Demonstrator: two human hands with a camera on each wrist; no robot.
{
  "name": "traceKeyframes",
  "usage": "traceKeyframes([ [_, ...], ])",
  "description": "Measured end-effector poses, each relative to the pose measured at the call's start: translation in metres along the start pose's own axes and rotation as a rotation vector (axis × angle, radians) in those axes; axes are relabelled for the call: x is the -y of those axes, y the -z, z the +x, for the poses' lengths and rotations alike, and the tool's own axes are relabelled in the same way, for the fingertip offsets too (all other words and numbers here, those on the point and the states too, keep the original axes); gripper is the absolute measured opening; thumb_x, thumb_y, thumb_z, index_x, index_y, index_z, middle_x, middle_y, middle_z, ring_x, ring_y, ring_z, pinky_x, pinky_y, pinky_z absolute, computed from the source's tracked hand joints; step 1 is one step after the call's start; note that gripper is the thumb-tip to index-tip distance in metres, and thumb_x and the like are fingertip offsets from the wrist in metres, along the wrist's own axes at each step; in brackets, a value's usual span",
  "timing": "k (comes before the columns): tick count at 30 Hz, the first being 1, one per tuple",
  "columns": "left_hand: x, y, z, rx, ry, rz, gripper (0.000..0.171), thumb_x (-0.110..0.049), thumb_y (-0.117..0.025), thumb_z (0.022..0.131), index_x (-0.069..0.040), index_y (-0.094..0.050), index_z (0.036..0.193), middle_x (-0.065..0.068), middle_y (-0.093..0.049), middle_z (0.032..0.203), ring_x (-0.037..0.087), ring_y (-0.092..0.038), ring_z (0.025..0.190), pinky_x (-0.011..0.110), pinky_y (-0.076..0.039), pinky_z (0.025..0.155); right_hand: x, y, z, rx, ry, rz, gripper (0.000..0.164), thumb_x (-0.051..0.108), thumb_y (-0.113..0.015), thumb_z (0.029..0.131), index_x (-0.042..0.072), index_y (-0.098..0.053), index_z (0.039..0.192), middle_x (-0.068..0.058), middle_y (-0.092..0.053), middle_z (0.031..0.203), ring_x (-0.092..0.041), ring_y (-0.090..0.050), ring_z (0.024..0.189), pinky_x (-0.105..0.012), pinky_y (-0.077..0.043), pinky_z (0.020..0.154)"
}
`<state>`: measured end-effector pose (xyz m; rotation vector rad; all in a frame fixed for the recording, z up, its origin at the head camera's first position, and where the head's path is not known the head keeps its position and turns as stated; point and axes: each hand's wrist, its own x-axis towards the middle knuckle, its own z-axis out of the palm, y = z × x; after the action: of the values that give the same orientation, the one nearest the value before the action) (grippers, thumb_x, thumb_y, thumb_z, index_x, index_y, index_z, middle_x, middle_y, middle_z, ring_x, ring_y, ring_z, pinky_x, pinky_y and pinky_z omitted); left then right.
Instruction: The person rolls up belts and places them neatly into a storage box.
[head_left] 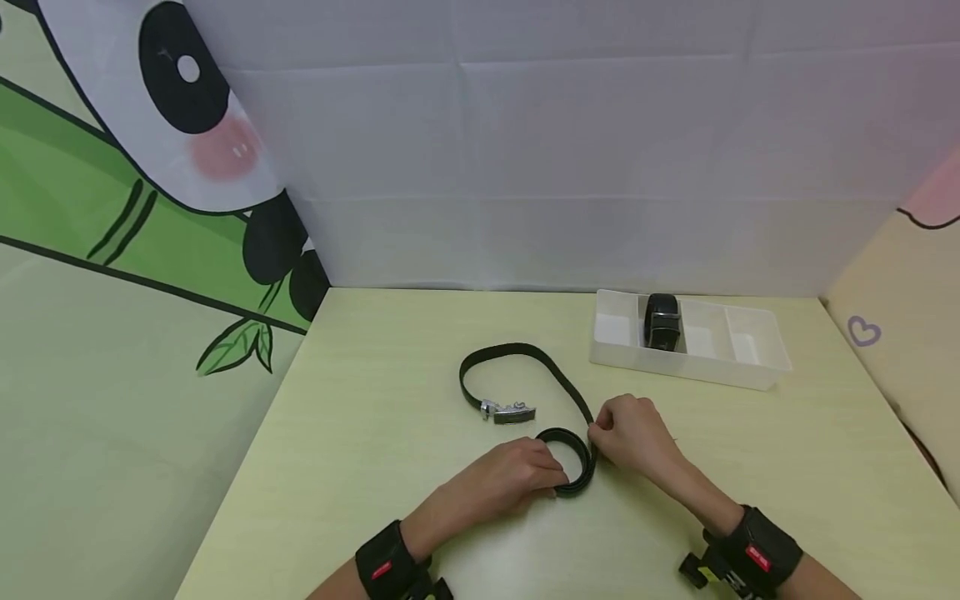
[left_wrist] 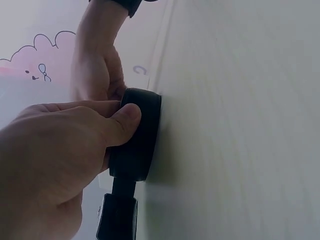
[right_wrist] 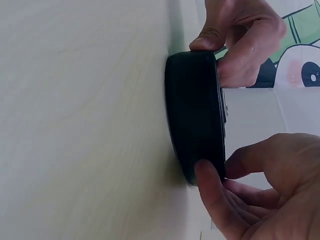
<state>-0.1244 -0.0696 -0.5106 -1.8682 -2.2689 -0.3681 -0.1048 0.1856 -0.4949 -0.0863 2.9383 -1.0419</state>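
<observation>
A black belt [head_left: 561, 374] lies on the table, part of it wound into a tight coil [head_left: 583, 475] standing on its edge. The rest loops away behind to a silver buckle [head_left: 513, 412]. My left hand [head_left: 510, 475] pinches the coil's near left side, the thumb on its outer face in the left wrist view. At the far right side, where the loose strap meets the coil, my right hand [head_left: 636, 433] pinches the belt. The right wrist view shows that thumb against the coil's outer face [right_wrist: 194, 110] and fingers behind it.
A white divided tray [head_left: 690, 364] stands at the back right of the table [head_left: 360, 467]. One of its compartments holds a second black coiled belt [head_left: 662, 322]. A pale cloth wall [head_left: 540, 167] rises behind, with printed panels on both sides.
</observation>
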Motion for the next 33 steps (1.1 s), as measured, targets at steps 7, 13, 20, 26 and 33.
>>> traceKeyframes([
  [7,0.006,-0.004,0.003,-0.009,-0.015,-0.010,0.021,-0.004,-0.090,0.091,-0.018,-0.085,0.105,-0.014,-0.085,0.104,0.005,-0.075,0.103,0.016,-0.058,0.100,0.003,-0.011,0.012,-0.018,0.118,0.030,0.023,0.005,-0.078,0.096,0.012,-0.080,0.075,0.008,-0.067,0.063,-0.007,-0.054,0.062,-0.023,-0.042,0.059],
  [13,0.008,-0.004,0.004,0.006,-0.011,-0.015,0.026,0.001,-0.088,0.089,-0.019,-0.083,0.105,-0.015,-0.084,0.101,0.006,-0.074,0.102,0.017,-0.058,0.099,0.008,-0.012,0.013,0.021,0.169,0.042,0.015,0.006,-0.079,0.101,0.007,-0.088,0.089,0.001,-0.082,0.080,-0.006,-0.063,0.071,-0.023,-0.049,0.065],
  [20,0.008,-0.003,0.005,0.019,0.004,-0.024,0.024,-0.002,-0.090,0.089,-0.020,-0.083,0.104,-0.016,-0.084,0.102,0.006,-0.074,0.104,0.018,-0.058,0.100,0.008,-0.014,0.011,0.059,0.209,0.005,0.012,0.015,-0.084,0.099,0.012,-0.085,0.087,0.007,-0.075,0.076,-0.002,-0.057,0.068,-0.022,-0.046,0.063],
  [26,0.008,-0.002,0.006,0.019,0.049,-0.065,0.020,-0.008,-0.091,0.092,-0.019,-0.085,0.108,-0.014,-0.086,0.107,0.006,-0.075,0.109,0.018,-0.058,0.103,0.007,-0.020,0.008,-0.013,0.223,-0.064,0.023,0.010,-0.089,0.089,0.014,-0.071,0.076,0.008,-0.059,0.068,-0.005,-0.049,0.065,-0.023,-0.040,0.060],
  [33,0.007,0.003,-0.009,-0.046,0.240,-0.098,0.038,-0.021,-0.093,0.094,-0.017,-0.081,0.130,-0.005,-0.078,0.128,0.014,-0.070,0.127,0.028,-0.058,0.113,0.008,-0.022,0.009,-0.063,0.213,-0.096,0.024,0.008,-0.088,0.090,0.014,-0.070,0.074,0.006,-0.061,0.068,-0.008,-0.051,0.065,-0.025,-0.041,0.059],
])
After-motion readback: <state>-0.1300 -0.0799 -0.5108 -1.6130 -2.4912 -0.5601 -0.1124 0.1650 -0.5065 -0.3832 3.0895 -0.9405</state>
